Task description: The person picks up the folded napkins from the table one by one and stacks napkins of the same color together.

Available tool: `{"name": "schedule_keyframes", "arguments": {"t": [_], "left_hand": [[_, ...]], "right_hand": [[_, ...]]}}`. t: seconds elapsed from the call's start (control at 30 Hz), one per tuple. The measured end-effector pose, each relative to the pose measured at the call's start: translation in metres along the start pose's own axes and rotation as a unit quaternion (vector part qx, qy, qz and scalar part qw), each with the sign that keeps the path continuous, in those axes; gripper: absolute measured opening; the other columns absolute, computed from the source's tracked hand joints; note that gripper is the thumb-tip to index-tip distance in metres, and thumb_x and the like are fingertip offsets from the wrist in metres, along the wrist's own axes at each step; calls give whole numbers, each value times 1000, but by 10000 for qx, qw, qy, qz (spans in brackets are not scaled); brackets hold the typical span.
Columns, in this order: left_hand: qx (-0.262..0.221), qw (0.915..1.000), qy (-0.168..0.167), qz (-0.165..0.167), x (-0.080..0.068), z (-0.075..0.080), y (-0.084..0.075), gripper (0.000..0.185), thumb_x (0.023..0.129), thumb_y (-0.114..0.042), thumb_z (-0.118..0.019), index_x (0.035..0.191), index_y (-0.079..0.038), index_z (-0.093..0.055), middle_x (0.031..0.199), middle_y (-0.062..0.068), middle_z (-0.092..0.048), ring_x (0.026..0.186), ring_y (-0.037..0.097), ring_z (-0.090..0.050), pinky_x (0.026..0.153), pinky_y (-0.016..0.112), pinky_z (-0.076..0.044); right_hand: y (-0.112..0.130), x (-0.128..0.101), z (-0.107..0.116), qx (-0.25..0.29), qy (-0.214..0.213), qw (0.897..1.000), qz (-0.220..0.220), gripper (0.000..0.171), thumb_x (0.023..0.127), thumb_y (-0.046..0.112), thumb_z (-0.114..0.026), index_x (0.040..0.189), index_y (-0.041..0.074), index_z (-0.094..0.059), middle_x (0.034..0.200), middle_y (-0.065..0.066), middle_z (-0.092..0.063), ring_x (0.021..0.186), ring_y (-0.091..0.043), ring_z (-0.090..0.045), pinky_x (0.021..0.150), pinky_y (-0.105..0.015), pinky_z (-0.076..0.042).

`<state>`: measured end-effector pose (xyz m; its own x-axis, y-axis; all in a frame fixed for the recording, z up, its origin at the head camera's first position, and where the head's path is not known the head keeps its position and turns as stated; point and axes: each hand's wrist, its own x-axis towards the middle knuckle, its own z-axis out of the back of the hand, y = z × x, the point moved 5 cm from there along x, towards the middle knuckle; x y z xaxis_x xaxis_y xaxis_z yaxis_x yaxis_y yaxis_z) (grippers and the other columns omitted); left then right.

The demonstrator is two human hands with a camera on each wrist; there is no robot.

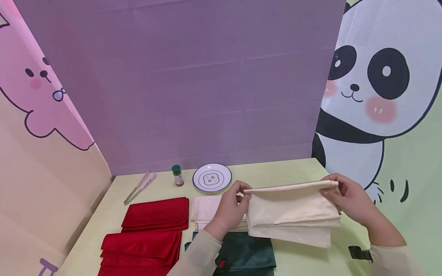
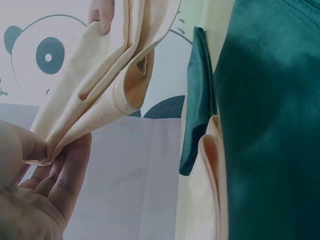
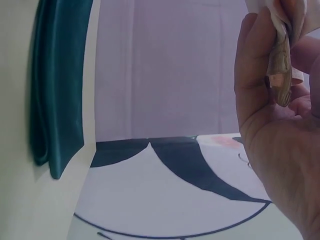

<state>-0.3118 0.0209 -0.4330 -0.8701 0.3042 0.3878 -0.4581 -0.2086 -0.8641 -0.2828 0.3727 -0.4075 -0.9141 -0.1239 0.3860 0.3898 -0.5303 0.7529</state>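
A folded cream cloth (image 1: 291, 214) hangs in the air above the table, stretched between both hands. My left hand (image 1: 232, 209) pinches its upper left corner; the left wrist view shows thumb and fingers (image 2: 60, 175) closed on the cloth's layered edge (image 2: 107, 85). My right hand (image 1: 347, 197) pinches the upper right corner, and the right wrist view shows that corner (image 3: 280, 65) squeezed between thumb and fingers. Beneath the cloth lie a dark green folded cloth (image 1: 246, 255) and a flat cream cloth (image 1: 207, 209).
Two stacks of red folded cloths (image 1: 157, 214) (image 1: 141, 249) lie at the left front. Behind them are tongs (image 1: 139, 187), a small green-capped jar (image 1: 177, 175) and a white plate (image 1: 211, 177). A purple backdrop closes the far edge; the yellow-green table (image 1: 276, 172) ends at the right.
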Motion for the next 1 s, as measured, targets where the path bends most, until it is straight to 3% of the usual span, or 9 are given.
{"name": "schedule_keyframes", "arguments": {"t": [0.27, 0.53, 0.67, 0.83, 1.0], "left_hand": [[-110, 9999, -93, 47, 1, 17, -1, 18, 105, -7, -62, 119, -20, -62, 108, -1, -60, 72, 12, -61, 64, 29, -60], [-16, 9993, -365, -41, 5, 40, -1, 17, 104, -6, -63, 118, -16, -63, 106, 4, -65, 69, 13, -61, 62, 24, -56], [-9, 9991, -418, 30, 4, 50, -1, 20, 104, -5, -63, 120, -17, -63, 110, 3, -65, 76, 15, -65, 66, 26, -59], [112, 9986, -510, 113, 1, 63, -3, 21, 105, -8, -63, 121, -21, -62, 114, 1, -65, 88, 17, -68, 74, 29, -61], [174, 9978, -625, 114, -1, 77, -2, 21, 105, -10, -64, 121, -22, -61, 115, 0, -65, 90, 20, -69, 77, 31, -62]], "right_hand": [[10, 14, -6, 37, 18, 9999, 103, 28, 99, 9, -74, 123, 7, -61, 103, -12, -68, 76, -17, -67, 56, -33, -58], [18, 28, -18, 382, 54, 9991, 190, 30, 98, 9, -75, 124, 5, -60, 106, -8, -65, 78, -17, -68, 58, -35, -60], [25, 35, -24, 476, 48, 9984, 312, 29, 98, 8, -75, 123, 5, -60, 110, -8, -66, 83, -17, -69, 62, -35, -62], [34, 44, -32, 694, 51, 9963, 504, 28, 97, 3, -74, 122, 2, -61, 106, -7, -66, 79, -15, -68, 58, -32, -59], [40, 53, -41, 956, 30, 9937, 591, 29, 97, 2, -74, 122, 1, -60, 105, -6, -67, 80, -15, -68, 59, -32, -60]]}}
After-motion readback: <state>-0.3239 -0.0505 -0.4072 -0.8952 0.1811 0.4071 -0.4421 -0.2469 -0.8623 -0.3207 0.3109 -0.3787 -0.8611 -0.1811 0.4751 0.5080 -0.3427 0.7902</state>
